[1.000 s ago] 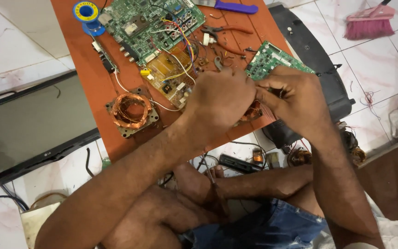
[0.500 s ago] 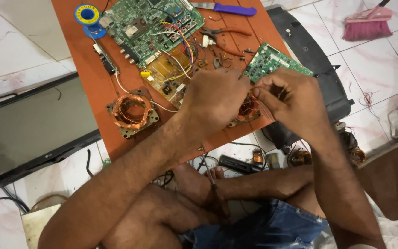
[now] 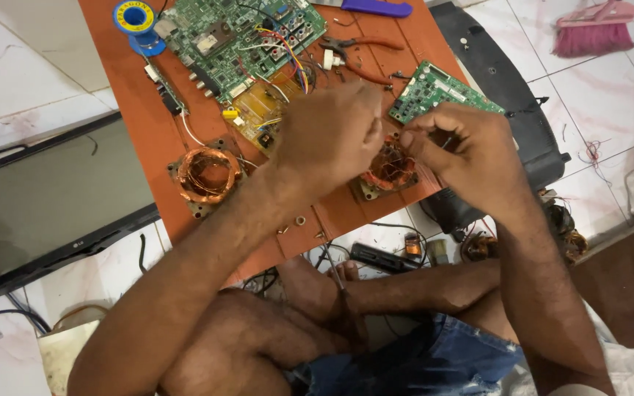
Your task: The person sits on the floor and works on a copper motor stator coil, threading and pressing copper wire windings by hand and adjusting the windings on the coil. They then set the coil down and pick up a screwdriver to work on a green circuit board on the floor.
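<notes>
Copper windings of a small coil (image 3: 389, 167) sat between the two hands on the near right part of an orange-brown board (image 3: 148, 139). The left hand (image 3: 329, 136) was curled over the coil's left side, its fingers bent down onto it, though whether they pinched anything could not be told. The right hand (image 3: 464, 147) had its fingertips drawn together at the coil's right edge, apparently nipping a fine strand, too thin to make out.

Just behind the right hand lay a small green circuit board (image 3: 438, 88). Farther back were red-handled pliers (image 3: 357, 55), a large green circuit board (image 3: 240, 33) with coloured wires, and a yellowish board (image 3: 262, 110) beside it. A second copper coil (image 3: 207, 176) in a square frame lay well to the left. A blue solder spool (image 3: 133, 18) and a purple-handled tool (image 3: 376, 7) sat at the far edge.

On the tiled floor, a dark flat screen (image 3: 45, 198) lay to the left, a black casing (image 3: 500, 95) to the right, and a pink brush (image 3: 596, 29) beyond it.
</notes>
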